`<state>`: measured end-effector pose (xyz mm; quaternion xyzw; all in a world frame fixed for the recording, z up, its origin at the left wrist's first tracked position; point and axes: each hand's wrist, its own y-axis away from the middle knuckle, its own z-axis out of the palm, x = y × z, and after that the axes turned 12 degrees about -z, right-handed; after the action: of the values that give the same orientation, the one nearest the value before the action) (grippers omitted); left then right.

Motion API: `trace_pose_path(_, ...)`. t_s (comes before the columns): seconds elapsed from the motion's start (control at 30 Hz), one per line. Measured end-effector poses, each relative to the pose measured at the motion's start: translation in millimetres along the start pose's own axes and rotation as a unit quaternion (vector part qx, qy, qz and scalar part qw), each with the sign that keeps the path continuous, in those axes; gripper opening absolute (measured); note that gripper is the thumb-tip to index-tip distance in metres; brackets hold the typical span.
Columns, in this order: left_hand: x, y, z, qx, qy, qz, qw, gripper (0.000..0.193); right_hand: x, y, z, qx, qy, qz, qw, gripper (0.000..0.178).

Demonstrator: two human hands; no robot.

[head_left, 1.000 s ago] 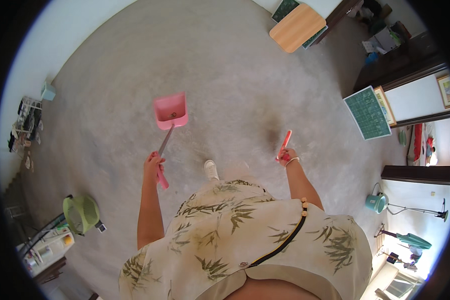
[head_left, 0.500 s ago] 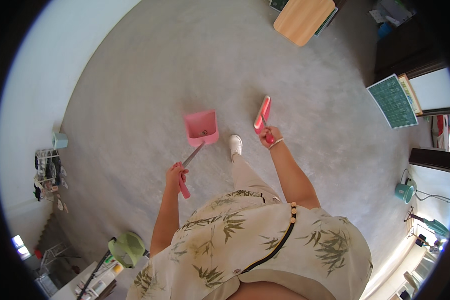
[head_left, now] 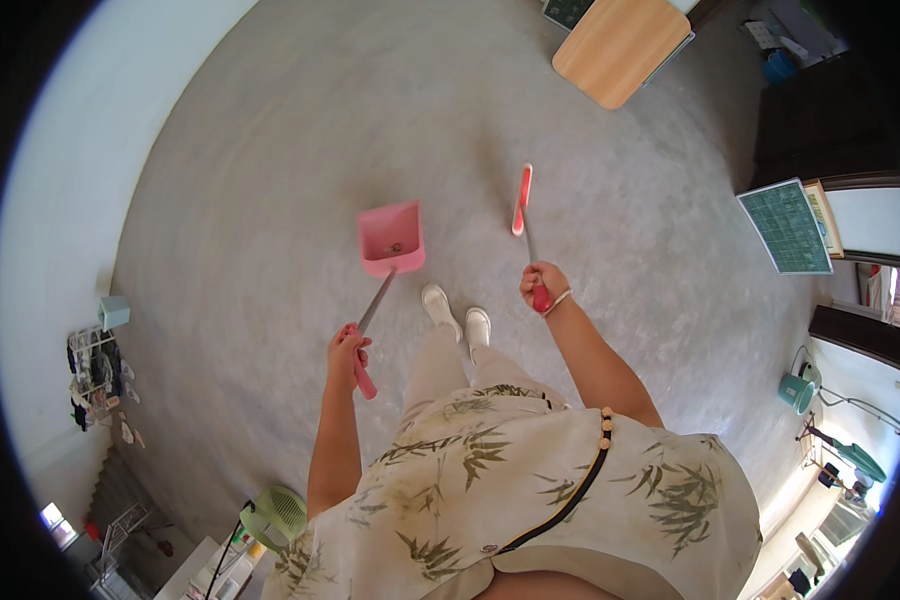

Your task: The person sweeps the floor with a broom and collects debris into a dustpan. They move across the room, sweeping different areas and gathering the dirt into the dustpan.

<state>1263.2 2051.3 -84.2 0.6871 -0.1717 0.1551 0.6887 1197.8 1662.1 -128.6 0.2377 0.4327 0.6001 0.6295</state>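
1. The grey concrete floor (head_left: 450, 110) spreads wide ahead of the person, its left edge curving along the white wall (head_left: 85, 160)
2. At the far right edge a light wood-grain panel (head_left: 625, 45) leans in front of a darker board, and nearer, a green gridded board (head_left: 788, 228) stands at an angle beside a dark doorway
3. Both white shoes (head_left: 478, 328) stand close together on the floor, with the dustpan (head_left: 388, 225) ahead and to the left, the broom (head_left: 523, 190) ahead and to the right, and a strip of floor between the two
4. The left hand (head_left: 346, 347) has its fingers closed around the pink grip of the dustpan, whose grey shaft slants forward to the pan
5. The right hand (head_left: 542, 282) has its fingers wrapped around the broom's red grip, and the narrow red-and-white head points away from the body
6. The pink dustpan is an open scoop holding a small dark clump, perhaps swept-up debris, near its handle side
7. A teal bucket (head_left: 796, 393) stands by the right wall, and a pale blue bin (head_left: 114, 311) sits along the left wall next to a shoe rack (head_left: 93, 375)
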Motion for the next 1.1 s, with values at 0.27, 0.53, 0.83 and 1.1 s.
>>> trace_pose_path(0.27, 73.3, -52.9, 7.6, -0.002, 0.024, -0.015, 1.000, 0.038, -17.6, -109.0, 118.7, -0.004, -0.141, -0.057, 0.988, 0.011)
trace_pose_path(0.53, 197.2, -107.1, 70.2, -0.021, -0.058, -0.035, 0.997, 0.033, -102.0, -227.9, 189.0, -0.095, -0.190, 0.006, 0.977, 0.014)
trace_pose_path(0.83, 317.3, -177.0, 166.2, -0.027, -0.126, -0.021, 0.991, 0.031, -197.3, -167.0, 199.1, 0.090, 0.011, -0.169, 0.981, 0.011)
trace_pose_path(1.1, 380.0, -195.8, 239.4, -0.038, -0.072, -0.027, 0.996, 0.032, -312.8, -274.5, 113.9, 0.281, 0.108, -0.206, 0.931, 0.004)
